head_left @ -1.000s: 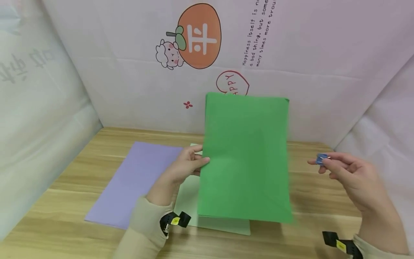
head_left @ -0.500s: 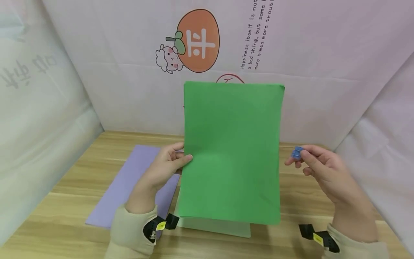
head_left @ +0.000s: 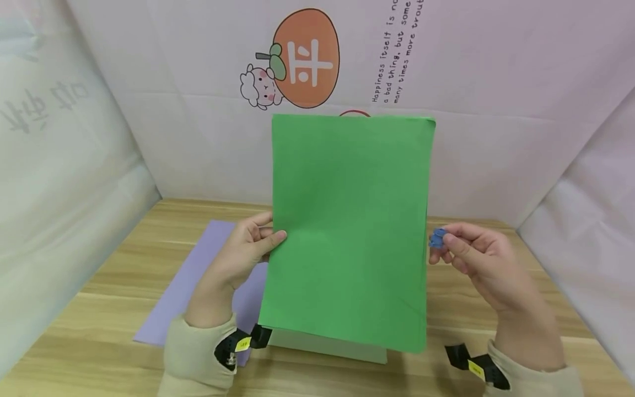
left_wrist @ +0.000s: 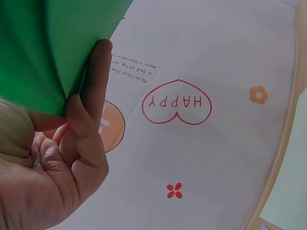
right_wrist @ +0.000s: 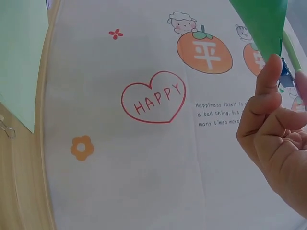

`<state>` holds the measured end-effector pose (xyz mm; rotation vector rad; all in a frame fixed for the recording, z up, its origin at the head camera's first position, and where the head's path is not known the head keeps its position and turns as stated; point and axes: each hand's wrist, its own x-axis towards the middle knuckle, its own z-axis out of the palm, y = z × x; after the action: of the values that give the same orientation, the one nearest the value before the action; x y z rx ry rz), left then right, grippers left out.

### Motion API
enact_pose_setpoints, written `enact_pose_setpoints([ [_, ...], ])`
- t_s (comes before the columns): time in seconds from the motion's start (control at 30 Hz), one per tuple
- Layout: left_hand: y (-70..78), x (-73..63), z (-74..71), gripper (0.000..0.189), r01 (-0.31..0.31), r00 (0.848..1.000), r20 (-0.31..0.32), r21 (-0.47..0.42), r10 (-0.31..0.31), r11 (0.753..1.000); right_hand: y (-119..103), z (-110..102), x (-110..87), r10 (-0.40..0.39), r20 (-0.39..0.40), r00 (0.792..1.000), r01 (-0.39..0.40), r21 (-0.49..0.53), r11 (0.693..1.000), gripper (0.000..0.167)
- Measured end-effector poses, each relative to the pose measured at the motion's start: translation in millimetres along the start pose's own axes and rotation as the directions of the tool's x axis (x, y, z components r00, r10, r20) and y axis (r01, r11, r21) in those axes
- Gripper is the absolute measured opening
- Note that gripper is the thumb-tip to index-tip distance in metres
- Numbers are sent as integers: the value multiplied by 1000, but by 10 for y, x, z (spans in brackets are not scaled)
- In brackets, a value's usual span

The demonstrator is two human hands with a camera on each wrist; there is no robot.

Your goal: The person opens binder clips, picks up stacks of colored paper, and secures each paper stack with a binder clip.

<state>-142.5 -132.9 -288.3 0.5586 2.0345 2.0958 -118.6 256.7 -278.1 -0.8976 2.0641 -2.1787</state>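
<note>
Where the head view looks down over the wooden table [head_left: 106,309], we enter first the green paper [head_left: 347,231], held up nearly upright above the tabletop, a second layer showing along its right edge. Left hand [head_left: 238,251]: we record it gripping the paper's left edge, thumb on the near face, fingers reaching behind. Right hand [head_left: 478,259]: pinching one blue clip [head_left: 437,239], just beside the paper's right edge; whether clip and paper touch, we cannot tell. Purple paper [head_left: 186,281]: flat on the table, partly covered by the left forearm. Pale green paper [head_left: 327,347]: on the table, its lower part showing below the green. Behind, we note white cloth [head_left: 188,138] printed with an orange fruit. Also two beige sleeves [head_left: 195,353], with black wrist bands [head_left: 476,368].

From the left wrist, we see the same hand pinching the green paper, which bends near the fingers. On the cloth beyond: a red heart [left_wrist: 177,102], lettered HAPPY.

From the right wrist, we find the blue clip between thumb and finger, partly hidden, near a green corner. Far left: the pale green paper and a silvery wire piece [right_wrist: 6,128] on the table.
</note>
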Motion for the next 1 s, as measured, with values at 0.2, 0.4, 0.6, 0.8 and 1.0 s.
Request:
enact_pose_setpoints([
  [0.2,12,-8,-21,44,-1,999,-48,30,3,1000,27,4,-10,38,-63,997,-39,-19,999,32],
  [0.4,26,-17,-55,42,-42,998,-50,54,45,998,62,20,17,85,-89,992,-89,-41,995,27],
  [0.6,31,-13,-48,41,-60,997,-53,85,64,995,124,35,47,102,-123,987,-107,-31,994,27],
  [0.8,32,-1,-34,40,-52,996,-64,110,60,993,151,48,72,98,-143,985,-103,-33,994,30],
  [1.0,23,5,-10,41,-42,996,-72,115,50,993,175,41,80,141,-155,978,-153,-68,986,28],
])
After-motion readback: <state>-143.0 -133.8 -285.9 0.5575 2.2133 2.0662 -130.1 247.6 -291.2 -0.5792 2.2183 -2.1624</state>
